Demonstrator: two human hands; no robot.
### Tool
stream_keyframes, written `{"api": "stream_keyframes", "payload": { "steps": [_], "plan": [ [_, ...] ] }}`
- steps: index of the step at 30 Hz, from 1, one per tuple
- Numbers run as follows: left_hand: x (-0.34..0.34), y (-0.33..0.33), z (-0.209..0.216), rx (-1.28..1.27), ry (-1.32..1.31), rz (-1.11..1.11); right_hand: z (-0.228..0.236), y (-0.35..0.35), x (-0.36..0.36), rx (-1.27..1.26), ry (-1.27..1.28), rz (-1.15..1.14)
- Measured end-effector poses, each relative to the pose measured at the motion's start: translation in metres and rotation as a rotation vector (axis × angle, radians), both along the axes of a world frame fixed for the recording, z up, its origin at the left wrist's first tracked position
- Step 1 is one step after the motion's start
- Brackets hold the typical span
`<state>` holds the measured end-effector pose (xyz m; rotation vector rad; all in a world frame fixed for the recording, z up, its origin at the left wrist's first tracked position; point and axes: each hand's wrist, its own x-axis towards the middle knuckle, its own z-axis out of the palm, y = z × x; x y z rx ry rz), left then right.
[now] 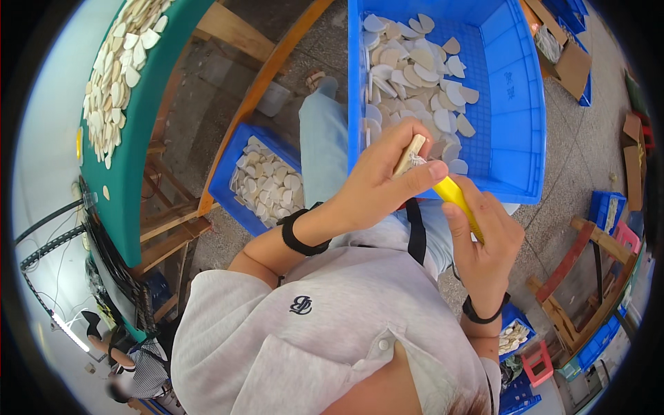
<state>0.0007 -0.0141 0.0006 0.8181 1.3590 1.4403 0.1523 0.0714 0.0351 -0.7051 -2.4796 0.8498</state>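
Note:
Pinched between the thumb and fingers of my left hand (394, 169) is a cream-coloured flat piece (409, 155), seen edge-on, with white frayed shavings at its edge. My right hand (491, 238) is wrapped round a yellow utility knife (459, 202); its front end lies by my left thumb, and I cannot make out the blade. Both hands are over the near side of a large blue crate (515, 90). Inside the crate, many pale half-round pieces (415, 66) are heaped toward the left.
To the left, a smaller blue bin (216, 176) holds similar pieces. More lie piled on a green-topped table (124, 200) at the far left. Cardboard boxes (574, 69) and a wooden frame (553, 311) stand to the right. Another person (142, 370) is at the lower left.

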Motion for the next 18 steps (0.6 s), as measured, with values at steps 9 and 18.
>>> {"api": "stream_keyframes", "payload": {
  "steps": [9,18],
  "plan": [
    [-0.005,0.004,-0.007,0.122,0.502,0.097,0.007,0.006,0.003,0.135,-0.092,0.021],
    [-0.003,0.004,-0.011,0.034,0.538,0.101,-0.004,0.003,-0.002,0.294,-0.098,-0.046]
  ]
}}
